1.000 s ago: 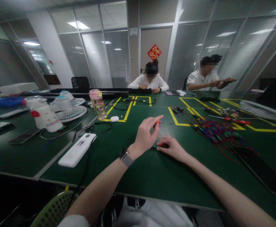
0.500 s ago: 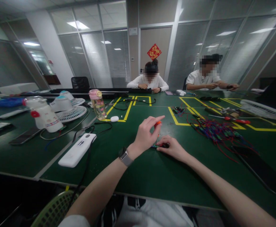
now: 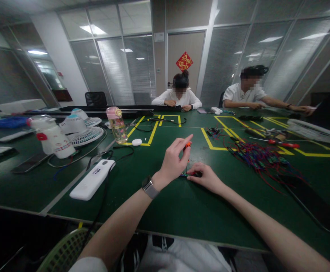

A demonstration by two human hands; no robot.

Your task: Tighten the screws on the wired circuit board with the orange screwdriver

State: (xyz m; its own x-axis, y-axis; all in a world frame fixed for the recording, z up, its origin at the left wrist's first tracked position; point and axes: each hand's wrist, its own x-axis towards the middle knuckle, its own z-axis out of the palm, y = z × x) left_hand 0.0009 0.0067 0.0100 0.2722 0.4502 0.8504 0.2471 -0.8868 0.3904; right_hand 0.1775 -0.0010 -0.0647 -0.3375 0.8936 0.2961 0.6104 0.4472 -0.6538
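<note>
– Since a second ago, what has moved?

– Mostly the co-worker's arm [image 3: 295,108], far behind the small board [image 3: 188,175] and to its right: it was folded in by the other hand and now stretches out sideways over the green table [image 3: 182,211]. The person's own hands have hardly shifted; the left forefinger has lifted a little.

– How do the fingers stand?

– The left hand [image 3: 173,161], with a watch [image 3: 150,187] on its wrist, is just above the board, its thumb and fingers pinched shut round an orange-handled screwdriver [image 3: 187,144] held upright. The right hand [image 3: 207,176] lies low at the board's right side, fingertips closed on it and pressing it onto the table.

– What lies around it?

– Right of the board and a little behind, near but apart, is a tangle of red and blue wires [image 3: 255,156], with a red-handled screwdriver [image 3: 284,144] beyond that. Left of the board is a white power bank [image 3: 93,179] with a black cable. Nothing lies between the hands and the board.

– Any containers?

– Behind the board and to the left, a pink-lidded bottle [image 3: 117,125] holds yellowish liquid. Nearer than the board, below the table's edge, is a green basket [image 3: 65,251]; I cannot tell its contents.
</note>
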